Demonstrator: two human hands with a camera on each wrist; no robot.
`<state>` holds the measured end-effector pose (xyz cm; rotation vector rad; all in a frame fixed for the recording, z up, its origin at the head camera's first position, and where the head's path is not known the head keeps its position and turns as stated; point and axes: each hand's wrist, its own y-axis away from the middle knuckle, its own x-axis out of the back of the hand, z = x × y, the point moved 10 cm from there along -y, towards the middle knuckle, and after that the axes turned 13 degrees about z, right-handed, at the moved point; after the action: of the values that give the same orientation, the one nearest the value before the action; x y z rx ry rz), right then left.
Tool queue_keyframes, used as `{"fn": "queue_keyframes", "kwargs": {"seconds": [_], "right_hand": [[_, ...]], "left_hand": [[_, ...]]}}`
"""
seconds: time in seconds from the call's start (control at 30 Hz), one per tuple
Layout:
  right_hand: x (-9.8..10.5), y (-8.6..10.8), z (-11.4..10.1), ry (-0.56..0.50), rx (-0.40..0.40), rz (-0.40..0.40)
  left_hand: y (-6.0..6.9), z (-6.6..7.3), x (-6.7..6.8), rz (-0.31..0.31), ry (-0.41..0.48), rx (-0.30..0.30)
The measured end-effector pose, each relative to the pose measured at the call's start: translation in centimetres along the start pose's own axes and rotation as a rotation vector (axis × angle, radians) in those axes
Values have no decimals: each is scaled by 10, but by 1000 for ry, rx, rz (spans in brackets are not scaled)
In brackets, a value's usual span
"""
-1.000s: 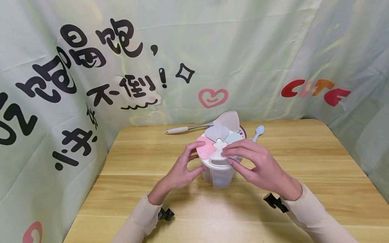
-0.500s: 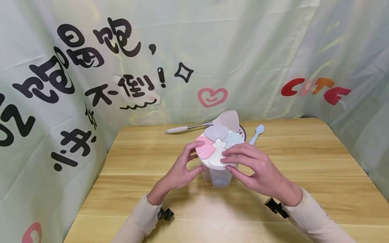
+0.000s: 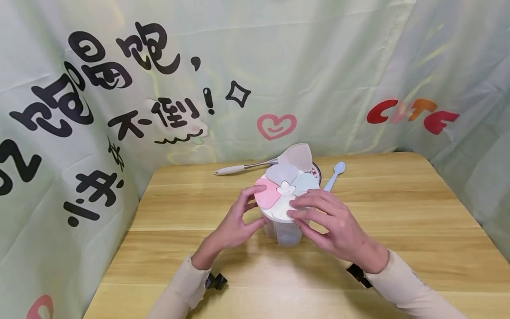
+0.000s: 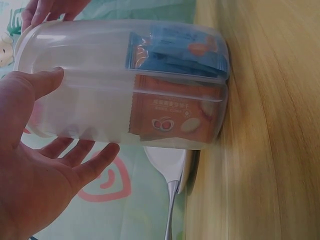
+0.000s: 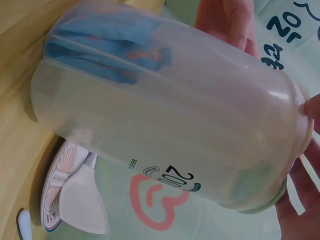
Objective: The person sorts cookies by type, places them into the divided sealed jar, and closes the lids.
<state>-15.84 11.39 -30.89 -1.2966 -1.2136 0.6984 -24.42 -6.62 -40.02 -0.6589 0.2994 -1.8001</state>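
A clear plastic storage canister (image 3: 288, 235) with inner compartments stands upright on the table. Its round lid (image 3: 284, 213) carries petal-shaped flaps in pink, lavender, pale blue and white, all lying flat. My left hand (image 3: 239, 219) grips the canister's upper left side, thumb in front and fingers round behind. With its fingertips on the white flap and its thumb at the front rim, my right hand (image 3: 332, 221) holds the lid's edge. Through the wall in the left wrist view, blue snack packets (image 4: 177, 52) and an orange packet (image 4: 175, 110) lie at the bottom of separate compartments.
Behind the canister lies a spatula (image 3: 296, 157) with a pale head, over a patterned plate (image 3: 316, 173) that is mostly hidden. A light blue spoon (image 3: 334, 175) rests to the right. A printed cloth (image 3: 318, 88) hangs along the table's back edge.
A second ago the white front flap stood away from a slot in the lid; now it lies down over it. My right fingers moved down slightly with it. My left hand kept its grip.
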Motion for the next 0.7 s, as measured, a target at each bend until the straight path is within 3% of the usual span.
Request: {"fn": "queue_keyframes", "kwargs": {"seconds": [0.23, 0.4, 0.57, 0.7], "right_hand": [[-1, -3, -3, 16, -31, -22], [8, -15, -1, -12, -49, 1], [28, -29, 25, 46, -120, 66], [45, -41, 41, 102, -141, 156]], "left_hand": [[4, 0, 1, 10, -7, -10], [2, 2, 5, -38, -18, -3], [-11, 5, 20, -80, -71, 37], [-29, 2, 41, -46, -171, 62]]}}
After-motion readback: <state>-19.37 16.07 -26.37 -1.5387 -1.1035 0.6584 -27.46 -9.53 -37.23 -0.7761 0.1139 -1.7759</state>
